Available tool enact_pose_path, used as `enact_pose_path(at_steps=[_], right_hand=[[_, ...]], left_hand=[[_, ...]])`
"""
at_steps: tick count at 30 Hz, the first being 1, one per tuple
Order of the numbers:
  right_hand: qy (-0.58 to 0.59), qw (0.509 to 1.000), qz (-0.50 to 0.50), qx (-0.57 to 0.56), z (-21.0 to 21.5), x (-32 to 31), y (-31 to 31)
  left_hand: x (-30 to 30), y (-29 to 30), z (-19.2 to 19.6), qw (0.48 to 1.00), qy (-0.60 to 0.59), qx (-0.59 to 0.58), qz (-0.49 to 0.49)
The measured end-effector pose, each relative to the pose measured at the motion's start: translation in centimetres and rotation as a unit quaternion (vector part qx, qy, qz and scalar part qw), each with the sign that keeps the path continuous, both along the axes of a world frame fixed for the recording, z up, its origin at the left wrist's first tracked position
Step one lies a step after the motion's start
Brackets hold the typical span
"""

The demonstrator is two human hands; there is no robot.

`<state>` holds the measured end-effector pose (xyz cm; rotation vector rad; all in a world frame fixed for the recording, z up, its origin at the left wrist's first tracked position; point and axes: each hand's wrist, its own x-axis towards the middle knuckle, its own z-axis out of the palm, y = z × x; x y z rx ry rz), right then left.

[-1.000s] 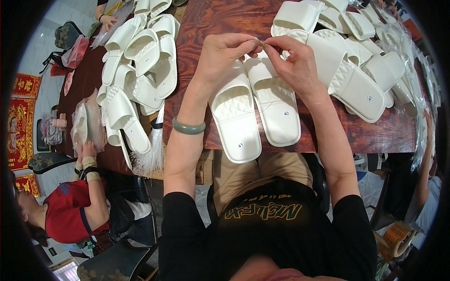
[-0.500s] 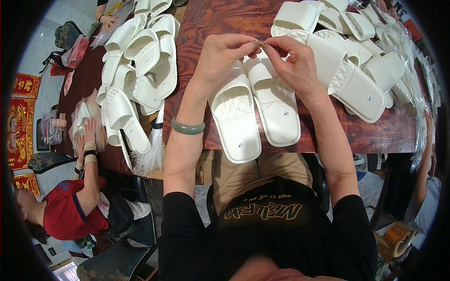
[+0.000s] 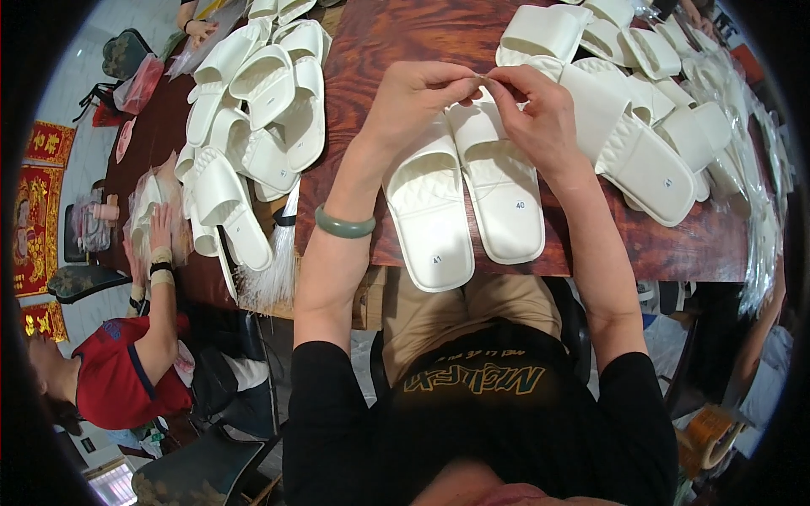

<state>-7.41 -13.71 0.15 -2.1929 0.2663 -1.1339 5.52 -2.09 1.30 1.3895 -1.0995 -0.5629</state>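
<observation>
Two white slippers (image 3: 434, 228) lie side by side in front of me, soles down and heels toward me, the left one jutting past the table edge. Over their toe ends, my left hand (image 3: 430, 88) and my right hand (image 3: 536, 105) meet fingertip to fingertip, both closed in a pinch. Between the fingertips is what looks like a thin clear strand, hardly visible now; its loop shows faintly across the slippers in the earlier picture. A green bangle (image 3: 344, 223) circles my left wrist.
White slippers are heaped to the left (image 3: 261, 101) and right (image 3: 641, 143). A bundle of thin clear strands (image 3: 274, 270) hangs at the left table edge (image 3: 337, 160). At far left, a person in red (image 3: 131, 371) handles bagged slippers. Clear plastic bags (image 3: 755, 169) lie far right.
The view has shifted slightly, so hands and slippers sit a little further right. Both hands keep their pinch. The faint strand loop over the slippers no longer shows clearly.
</observation>
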Motion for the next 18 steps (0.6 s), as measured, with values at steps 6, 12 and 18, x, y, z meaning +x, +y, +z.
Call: enact_pose_path(at_steps=[6,12,18], right_hand=[[-0.021,1.000,0.003,0.000,-0.31,-0.01,-0.56],[-0.007,0.999,0.025,0.028,0.06,-0.01,-0.18],[-0.021,0.995,0.054,0.075,0.37,-0.13,-0.43]], left_hand=[[0.03,0.05,0.25,1.000,0.002,-0.004,-0.011],[0.25,0.26,0.28,1.000,0.006,-0.005,-0.019],[0.27,0.04,0.05,0.999,-0.037,0.003,-0.007]])
